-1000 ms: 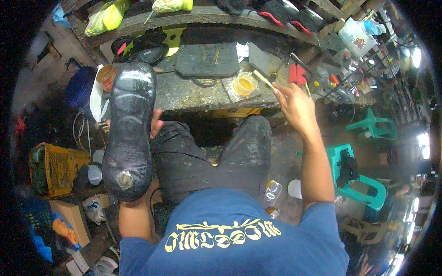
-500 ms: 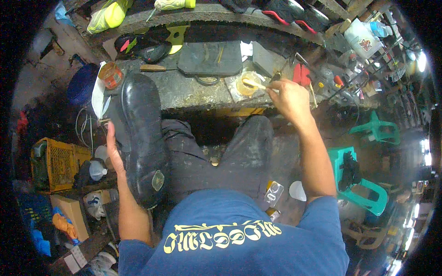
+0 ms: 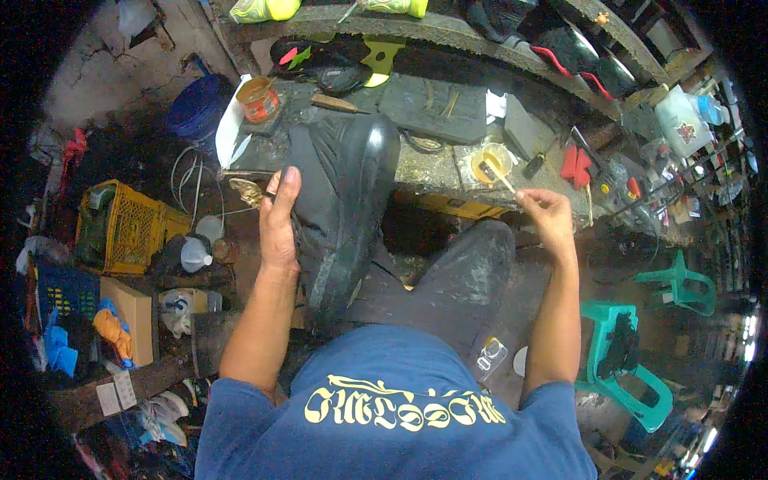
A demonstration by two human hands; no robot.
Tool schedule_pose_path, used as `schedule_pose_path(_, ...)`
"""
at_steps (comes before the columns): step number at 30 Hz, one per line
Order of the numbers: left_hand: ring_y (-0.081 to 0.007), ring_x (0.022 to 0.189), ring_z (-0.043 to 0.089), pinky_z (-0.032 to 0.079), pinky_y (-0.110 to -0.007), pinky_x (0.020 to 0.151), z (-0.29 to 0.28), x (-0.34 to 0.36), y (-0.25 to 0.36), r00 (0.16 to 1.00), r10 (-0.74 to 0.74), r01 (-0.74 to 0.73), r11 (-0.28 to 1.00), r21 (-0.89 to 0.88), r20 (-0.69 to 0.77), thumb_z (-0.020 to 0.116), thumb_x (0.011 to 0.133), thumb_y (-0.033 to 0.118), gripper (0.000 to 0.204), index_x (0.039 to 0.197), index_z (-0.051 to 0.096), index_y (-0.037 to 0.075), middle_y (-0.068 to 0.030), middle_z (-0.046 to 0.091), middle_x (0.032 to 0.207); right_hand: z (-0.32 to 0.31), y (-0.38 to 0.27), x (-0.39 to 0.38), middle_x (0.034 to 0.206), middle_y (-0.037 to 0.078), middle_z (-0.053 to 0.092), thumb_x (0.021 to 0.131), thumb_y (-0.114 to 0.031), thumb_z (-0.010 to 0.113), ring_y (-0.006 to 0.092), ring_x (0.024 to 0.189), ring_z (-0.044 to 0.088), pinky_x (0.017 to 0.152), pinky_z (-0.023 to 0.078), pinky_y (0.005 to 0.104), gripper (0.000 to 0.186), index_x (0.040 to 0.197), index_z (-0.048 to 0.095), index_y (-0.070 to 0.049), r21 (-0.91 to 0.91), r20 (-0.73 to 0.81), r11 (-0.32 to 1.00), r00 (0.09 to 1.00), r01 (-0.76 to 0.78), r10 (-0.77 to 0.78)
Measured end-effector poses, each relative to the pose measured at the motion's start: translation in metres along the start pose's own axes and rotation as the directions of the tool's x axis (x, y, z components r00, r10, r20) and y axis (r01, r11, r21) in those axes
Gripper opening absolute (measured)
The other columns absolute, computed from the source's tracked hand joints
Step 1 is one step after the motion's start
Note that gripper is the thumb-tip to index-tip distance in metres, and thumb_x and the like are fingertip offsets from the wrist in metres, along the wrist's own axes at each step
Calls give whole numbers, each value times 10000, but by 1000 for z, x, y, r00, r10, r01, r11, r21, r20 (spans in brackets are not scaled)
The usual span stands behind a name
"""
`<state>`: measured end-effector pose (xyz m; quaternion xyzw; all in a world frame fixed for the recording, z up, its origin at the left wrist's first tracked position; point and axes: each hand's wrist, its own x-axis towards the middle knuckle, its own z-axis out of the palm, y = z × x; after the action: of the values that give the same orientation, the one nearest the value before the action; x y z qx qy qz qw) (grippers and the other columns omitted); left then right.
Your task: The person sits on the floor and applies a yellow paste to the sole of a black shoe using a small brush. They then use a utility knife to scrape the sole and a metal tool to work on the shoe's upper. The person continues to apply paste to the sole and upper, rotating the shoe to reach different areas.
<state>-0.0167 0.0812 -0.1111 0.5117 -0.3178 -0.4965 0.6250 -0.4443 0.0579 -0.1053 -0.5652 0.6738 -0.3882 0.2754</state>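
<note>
A large black boot (image 3: 370, 188) rests over my left thigh, its toe toward the workbench and its thick sole edge facing right. My left hand (image 3: 280, 224) grips it from the left side, thumb up; the other fingers are partly hidden. Between the closed fingers of my right hand (image 3: 550, 218) is the pale handle of a small brush (image 3: 504, 178). The brush's dark tip dips into a round tub of yellowish paste (image 3: 482, 170) on the bench.
On the workbench (image 3: 436, 174) lie a wooden-handled tool (image 3: 336, 104), a dark flat slab (image 3: 432, 112), an orange-labelled can (image 3: 258, 100) and a red object (image 3: 575, 166). A yellow crate (image 3: 120, 224) stands left; green plastic stools (image 3: 644, 400) stand right.
The boot has turned from showing its sole to showing its upper, with the sole edge now to the right. The brush is still in the tub. The whole view has shifted.
</note>
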Motion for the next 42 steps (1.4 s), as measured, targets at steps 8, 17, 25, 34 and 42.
schedule_pose_path(8,-141,1028,638,487,-296,949,16,-9,-1,976,84,-33,970,-242,203,618,1039,255,304,1236,628,24,-54,689,1159,-11,-51,-31,967,61,772,908,-207,792,146,883,680,852,529,310,241,1041,796,-6,242,62,969,997,-60,46)
schedule_pose_path(17,-199,1134,622,461,-361,1040,20,-15,-6,941,206,-113,938,-328,267,618,1041,250,354,1300,585,12,-92,665,1236,17,-125,-94,931,117,754,861,-38,792,184,839,697,736,531,292,163,1018,792,4,391,-108,828,913,402,-393)
schedule_pose_path(25,-239,1173,609,452,-404,1064,18,-38,2,898,363,-306,922,-238,250,634,1026,255,434,1359,542,-7,-134,641,1295,29,-134,-102,916,138,760,820,-6,813,206,809,715,694,542,300,184,1002,790,-6,215,-201,758,787,616,-582)
schedule_pose_path(34,-233,1166,616,448,-399,1062,7,-35,-8,861,422,-358,899,-251,284,679,999,305,495,1349,545,-19,-128,653,1275,29,-125,-103,916,122,752,800,21,830,190,805,706,697,533,290,194,989,798,-12,229,-268,778,806,585,-528)
schedule_pose_path(42,-195,1100,623,463,-361,1015,22,-47,8,886,417,-363,896,-256,205,712,982,257,444,1306,573,-13,-102,671,1224,27,-122,-107,917,133,754,786,19,841,202,818,718,729,553,299,194,972,799,-12,264,-229,792,834,550,-502)
